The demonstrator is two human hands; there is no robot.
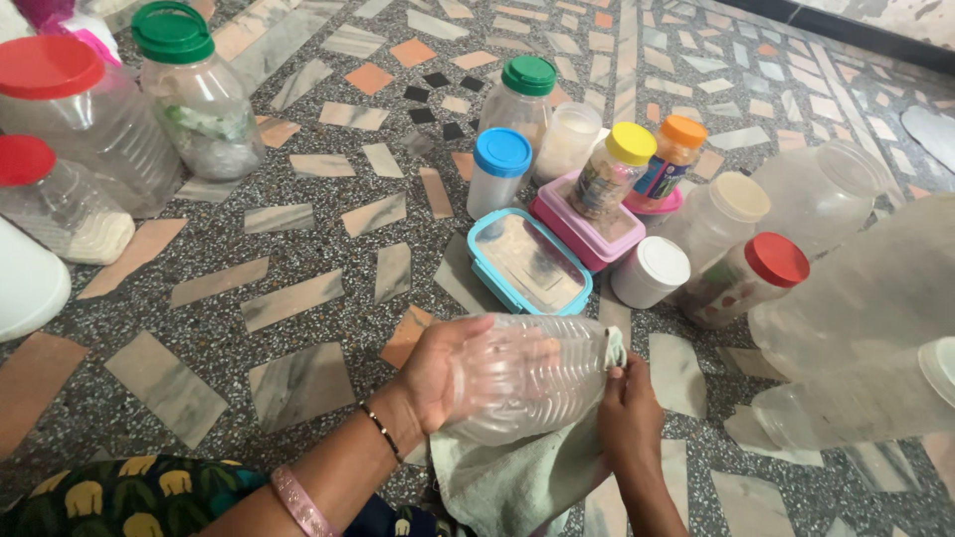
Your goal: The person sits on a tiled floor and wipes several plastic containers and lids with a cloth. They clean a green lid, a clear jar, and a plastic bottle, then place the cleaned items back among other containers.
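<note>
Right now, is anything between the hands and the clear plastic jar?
Partly. The left hand grips the clear ribbed jar bare. At the jar's mouth, a pale green cloth lies between the right hand and the jar.

Colourful paper labels on the yellow-lidded jar (611,171) and the orange-lidded jar (671,154), behind the pink box (587,234).

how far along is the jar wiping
Done: hard to tell; the lidded jars stand grouped on the floor. In hand: left hand holds a clear lidless jar on its side; right hand presses a cloth at its mouth. Left: lidless jars lie at right.
</note>
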